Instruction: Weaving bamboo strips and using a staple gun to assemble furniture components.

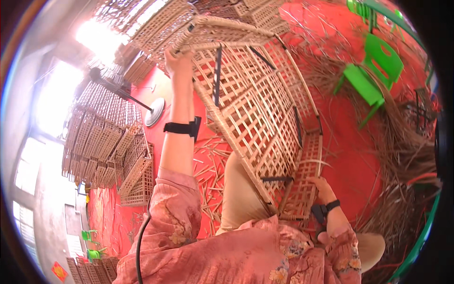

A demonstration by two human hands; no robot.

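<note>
A large rectangular tray-like basket, woven from tan strips in an open lattice, leans tilted across my lap. Black bars cross its inner corners, and a thick wrapped rim runs round it. At the far left corner my left hand is closed round the rim, arm stretched out. My right hand is at the near right side, its fingers curled over the basket's edge. A pale curved strip sticks out from the rim just beyond that hand. Both wrists wear black straps.
Stacked woven baskets stand at the left, with more at the far side. A stand with a round base is beyond my left arm. Cut strips litter the red floor covering. A green chair and long loose strips lie right.
</note>
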